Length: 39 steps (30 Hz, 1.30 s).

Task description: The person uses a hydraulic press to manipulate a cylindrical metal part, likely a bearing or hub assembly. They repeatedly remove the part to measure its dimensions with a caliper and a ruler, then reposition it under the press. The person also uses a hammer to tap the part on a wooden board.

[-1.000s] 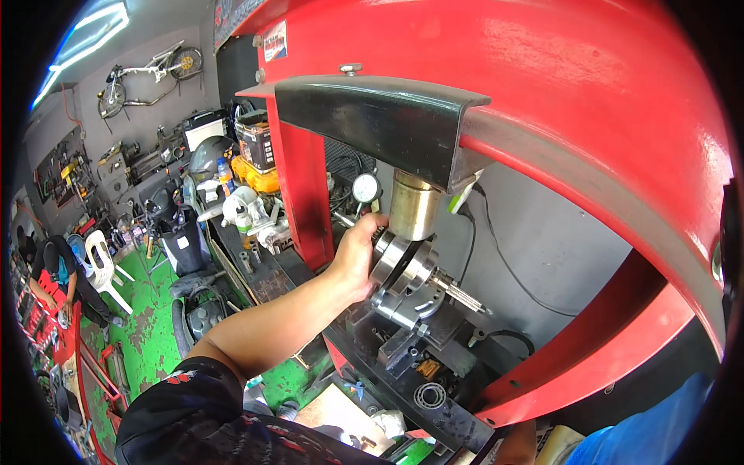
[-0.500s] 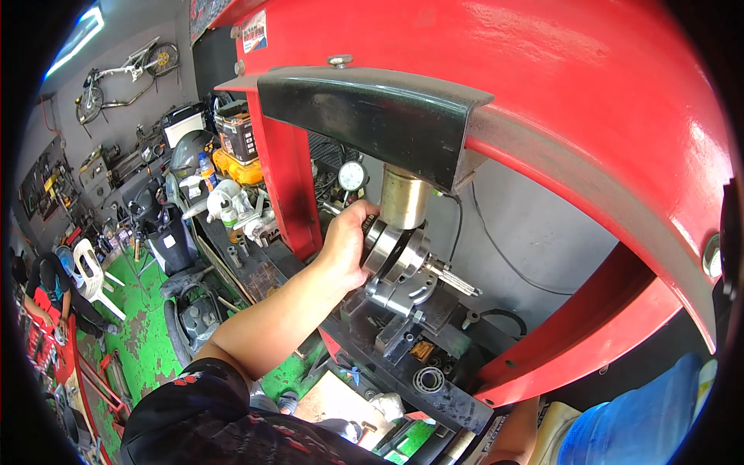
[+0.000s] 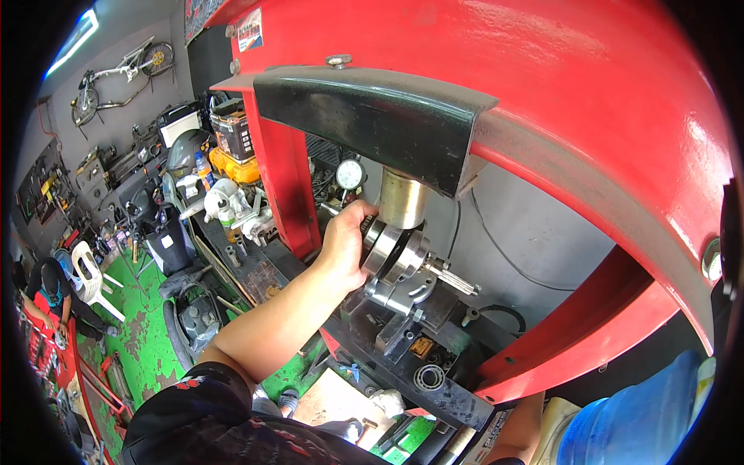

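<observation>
My left hand grips the left side of a steel crankshaft assembly, fingers wrapped behind it. The assembly lies under the cylindrical metal ram of a red press; whether they touch is unclear. Its splined end points right, and dark steel blocks and plates are below it. A dial gauge stands just behind my hand. My right forearm enters at lower right, its hand hidden by the press frame.
A loose bearing lies on the press bed. A cluttered bench runs to the left, with tools and containers. A person works at far left near a white chair. A blue plastic container is at lower right.
The view has shifted a little, so the press and my left hand sit slightly higher and left. My left hand keeps its grip; more of my right forearm shows.
</observation>
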### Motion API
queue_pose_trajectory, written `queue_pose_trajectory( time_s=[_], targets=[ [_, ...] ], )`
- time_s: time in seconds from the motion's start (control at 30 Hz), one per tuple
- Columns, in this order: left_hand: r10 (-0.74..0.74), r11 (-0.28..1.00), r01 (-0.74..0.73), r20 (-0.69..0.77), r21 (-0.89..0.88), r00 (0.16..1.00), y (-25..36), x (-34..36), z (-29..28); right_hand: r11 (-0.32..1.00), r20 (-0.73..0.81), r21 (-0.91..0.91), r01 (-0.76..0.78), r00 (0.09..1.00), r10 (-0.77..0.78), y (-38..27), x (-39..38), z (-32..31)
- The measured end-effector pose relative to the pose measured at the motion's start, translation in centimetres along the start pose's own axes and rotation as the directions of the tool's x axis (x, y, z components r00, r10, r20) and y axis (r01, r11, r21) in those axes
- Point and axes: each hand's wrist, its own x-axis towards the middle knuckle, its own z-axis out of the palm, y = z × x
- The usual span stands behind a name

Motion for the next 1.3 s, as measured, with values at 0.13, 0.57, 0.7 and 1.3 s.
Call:
queue_pose_trajectory(
  time_s=[0.13,0.57,0.7,1.3],
  targets=[
    [0.046,0.997,-0.046,-0.005,0.054,0.999,0.1,-0.9,0.1,1.000,0.001,0.003,0.009,1.000,-0.009,-0.3,0.1,0.6],
    [0.333,0.892,-0.418,0.376,0.172,0.865,0.9,-6.4,-3.2,0.999,0.002,-0.014,0.042,0.999,-0.042,-0.9,0.0,2.2],
    [0.259,0.933,-0.324,0.332,0.157,0.907,4.6,-10.4,-5.4,0.997,0.007,-0.027,0.066,0.998,-0.066,-1.3,0.5,2.9],
    [0.355,0.885,-0.438,-0.385,-0.154,0.852,14.9,-16.2,-20.1,0.976,-0.184,-0.152,0.156,0.966,-0.183,-2.9,1.7,4.7]
  ],
)
